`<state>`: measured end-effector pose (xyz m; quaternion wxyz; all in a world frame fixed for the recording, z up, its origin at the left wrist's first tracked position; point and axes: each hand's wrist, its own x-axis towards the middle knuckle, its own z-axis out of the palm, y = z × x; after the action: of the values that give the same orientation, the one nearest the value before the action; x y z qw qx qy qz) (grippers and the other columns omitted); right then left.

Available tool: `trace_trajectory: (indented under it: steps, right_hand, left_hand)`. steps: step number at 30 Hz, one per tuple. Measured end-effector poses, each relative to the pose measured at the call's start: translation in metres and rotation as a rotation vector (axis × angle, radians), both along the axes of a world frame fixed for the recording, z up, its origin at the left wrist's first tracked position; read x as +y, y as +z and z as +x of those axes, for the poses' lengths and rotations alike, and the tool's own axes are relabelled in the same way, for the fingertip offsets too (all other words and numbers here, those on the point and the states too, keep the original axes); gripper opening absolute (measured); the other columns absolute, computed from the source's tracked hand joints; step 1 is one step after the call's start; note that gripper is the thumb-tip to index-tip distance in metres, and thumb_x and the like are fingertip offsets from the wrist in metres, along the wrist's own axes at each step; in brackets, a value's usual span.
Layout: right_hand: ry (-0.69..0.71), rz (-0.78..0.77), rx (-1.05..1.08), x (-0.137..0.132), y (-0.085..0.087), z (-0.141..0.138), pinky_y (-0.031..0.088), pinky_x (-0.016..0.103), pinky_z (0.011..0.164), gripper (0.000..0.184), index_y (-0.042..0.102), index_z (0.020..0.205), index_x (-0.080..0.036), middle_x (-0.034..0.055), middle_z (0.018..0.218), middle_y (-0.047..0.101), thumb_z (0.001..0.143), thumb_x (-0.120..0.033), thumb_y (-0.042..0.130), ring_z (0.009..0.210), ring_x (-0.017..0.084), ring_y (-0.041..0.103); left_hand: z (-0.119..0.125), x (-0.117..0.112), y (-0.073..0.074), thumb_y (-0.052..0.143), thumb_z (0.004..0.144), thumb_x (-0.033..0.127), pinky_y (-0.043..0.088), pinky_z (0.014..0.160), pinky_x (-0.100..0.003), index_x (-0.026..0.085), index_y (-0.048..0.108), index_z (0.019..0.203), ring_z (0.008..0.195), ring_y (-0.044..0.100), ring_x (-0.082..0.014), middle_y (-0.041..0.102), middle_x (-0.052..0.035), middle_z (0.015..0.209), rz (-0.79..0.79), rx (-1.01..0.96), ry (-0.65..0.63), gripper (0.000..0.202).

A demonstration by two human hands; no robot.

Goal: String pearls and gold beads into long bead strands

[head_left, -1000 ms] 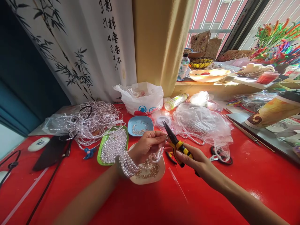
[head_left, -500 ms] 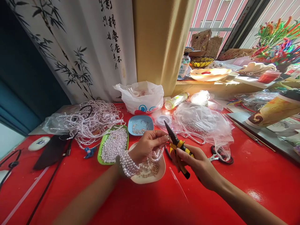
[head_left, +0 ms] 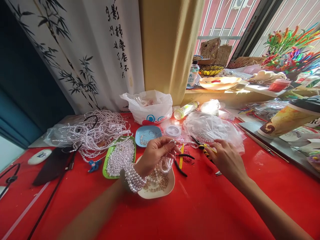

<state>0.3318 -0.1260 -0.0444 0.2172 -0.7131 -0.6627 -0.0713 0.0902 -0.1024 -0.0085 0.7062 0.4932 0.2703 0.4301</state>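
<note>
My left hand (head_left: 160,151) pinches one end of a pearl bead strand (head_left: 168,163) between thumb and fingers, and the strand hangs in a loop over the cream dish (head_left: 171,188) of small gold beads. Several rows of pearl beads (head_left: 133,178) circle the left wrist. Yellow-and-black pliers (head_left: 206,151) lie on the red table, jaws toward the plastic bag. Just over their handles is my right hand (head_left: 226,158), its fingers loosely stretched. Under it, a metal tip (head_left: 218,173) pokes out, the rest hidden. Black curved handles (head_left: 181,168) and a yellow strip (head_left: 181,156) lie between the hands.
Left of the cream dish is a green tray (head_left: 106,166) of loose pearls, with heaped pearl strands (head_left: 100,128) behind. A blue dish (head_left: 148,131), a white plastic bag (head_left: 150,106) and a clear bag (head_left: 212,128) stand farther back. A patterned cup (head_left: 282,120) is at right.
My right hand has moved right, away from the left hand, and let go of the pliers, which now rest on the table. The left hand still pinches the strand.
</note>
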Motion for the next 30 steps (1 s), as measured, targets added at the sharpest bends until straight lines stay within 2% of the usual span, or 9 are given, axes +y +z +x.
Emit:
trace_trajectory:
  steps: [2,3,6,7,11,16,21,24,30]
  right_hand:
    - [0.096,0.129,0.172,-0.006,0.018,-0.022,0.044,0.034,0.067,0.027,0.06,0.081,-0.017,0.0103,0.098,0.057,0.079,-0.037,0.042,0.082,0.022,0.056]
    - [0.217,0.117,0.332,-0.01,0.028,-0.036,0.045,0.031,0.066,0.025,0.06,0.082,-0.018,0.0086,0.093,0.059,0.08,-0.036,0.043,0.078,0.019,0.056]
    - [0.471,-0.185,0.801,-0.018,0.056,-0.079,0.045,0.024,0.053,0.026,0.056,0.093,-0.018,0.0031,0.07,0.06,0.078,-0.037,0.046,0.059,0.012,0.054]
    - [0.532,-0.269,0.908,-0.019,0.062,-0.09,0.045,0.023,0.052,0.027,0.055,0.096,-0.017,0.0027,0.071,0.06,0.078,-0.035,0.048,0.058,0.011,0.054]
    - [0.505,-0.287,1.116,-0.017,0.071,-0.11,0.041,0.018,0.05,0.02,0.059,0.083,-0.015,0.0007,0.068,0.058,0.075,-0.031,0.052,0.056,0.006,0.049]
    - [0.443,-0.223,1.164,-0.014,0.071,-0.109,0.039,0.017,0.048,0.016,0.06,0.077,-0.015,-0.0017,0.064,0.055,0.072,-0.029,0.056,0.054,0.005,0.047]
    - [0.432,-0.129,1.136,-0.014,0.071,-0.112,0.043,0.018,0.05,0.016,0.059,0.077,-0.015,-0.0002,0.066,0.058,0.07,-0.029,0.057,0.057,0.007,0.052]
    - [0.437,-0.032,1.003,-0.014,0.069,-0.112,0.045,0.021,0.051,0.014,0.06,0.074,-0.015,0.0008,0.066,0.06,0.071,-0.028,0.056,0.057,0.009,0.055]
    - [0.457,0.177,0.589,-0.016,0.068,-0.109,0.046,0.022,0.049,0.01,0.062,0.077,-0.017,0.002,0.067,0.063,0.074,-0.022,0.054,0.056,0.01,0.056]
  left_hand:
    - [0.001,-0.003,0.002,0.058,0.072,0.027,0.045,0.064,-0.025,0.015,0.062,0.079,0.065,0.056,-0.0108,0.06,-0.0029,0.073,0.12,0.08,0.089,0.015]
    - [0.001,-0.005,0.003,0.059,0.071,0.026,0.045,0.069,-0.026,0.016,0.064,0.078,0.071,0.056,-0.0116,0.06,-0.0029,0.077,0.207,0.125,0.153,0.013]
    - [0.001,-0.008,0.006,0.059,0.071,0.021,0.044,0.074,-0.026,0.019,0.067,0.081,0.08,0.053,-0.0123,0.056,-0.0025,0.081,0.46,0.25,0.293,0.013]
    - [0.0,-0.009,0.007,0.057,0.072,0.02,0.044,0.073,-0.027,0.02,0.067,0.085,0.079,0.053,-0.0121,0.056,-0.0025,0.08,0.513,0.279,0.308,0.016]
    - [-0.005,-0.01,0.011,0.054,0.074,0.015,0.047,0.069,-0.026,0.021,0.062,0.098,0.077,0.053,-0.0119,0.058,-0.0036,0.083,0.626,0.357,0.342,0.026]
    - [-0.01,-0.008,0.014,0.055,0.074,0.017,0.048,0.062,-0.022,0.021,0.06,0.101,0.072,0.053,-0.0102,0.058,-0.0029,0.083,0.674,0.401,0.367,0.028]
    - [-0.012,-0.012,0.016,0.056,0.072,0.016,0.048,0.063,-0.024,0.02,0.055,0.108,0.067,0.054,-0.0103,0.06,-0.0027,0.079,0.78,0.466,0.419,0.036]
    - [-0.013,-0.015,0.019,0.052,0.075,0.017,0.047,0.068,-0.027,0.02,0.056,0.107,0.071,0.054,-0.012,0.061,-0.0045,0.084,0.841,0.507,0.425,0.033]
    - [-0.016,-0.016,0.02,0.046,0.078,0.016,0.044,0.073,-0.031,0.02,0.056,0.108,0.077,0.053,-0.0159,0.061,-0.006,0.081,1.084,0.696,0.449,0.032]
